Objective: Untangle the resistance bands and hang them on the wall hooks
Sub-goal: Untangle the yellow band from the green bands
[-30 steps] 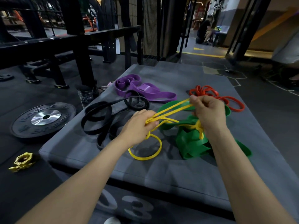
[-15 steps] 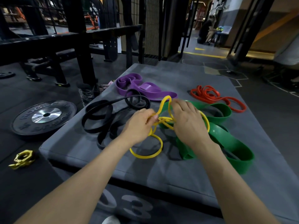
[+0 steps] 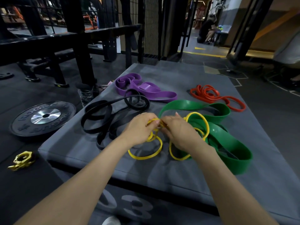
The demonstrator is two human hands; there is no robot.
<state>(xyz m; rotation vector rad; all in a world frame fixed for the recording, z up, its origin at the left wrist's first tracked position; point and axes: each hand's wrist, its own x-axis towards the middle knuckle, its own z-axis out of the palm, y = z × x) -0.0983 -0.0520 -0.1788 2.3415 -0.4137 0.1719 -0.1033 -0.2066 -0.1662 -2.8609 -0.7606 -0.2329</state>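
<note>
Hands meeting over a grey padded mat [image 3: 162,172], fingertips together at a knot in the yellow band [image 3: 146,157]. Left hand [image 3: 139,129] pinching yellow strands between thumb and fingers; right hand [image 3: 178,132] curled over the same tangle, fingers closed on the yellow rubber. One yellow loop drooping onto the mat below the left wrist, a second under the right wrist, a third arching up past the right hand and lying across the green band [image 3: 227,143]. Green band wide and folded, sprawled on the mat to the right, touching the yellow one where the loops cross it. Black band [image 3: 97,120] coiled to the left, just beside the left hand. Purple band [image 3: 146,90] bunched farther back, its near edge overlapped by a black loop. Red band [image 3: 217,98] heaped at the far right, apart from the green. Off the mat on the dark floor: a weight plate [image 3: 43,117] lying flat, and nearer, a yellow collar [image 3: 21,160].
</note>
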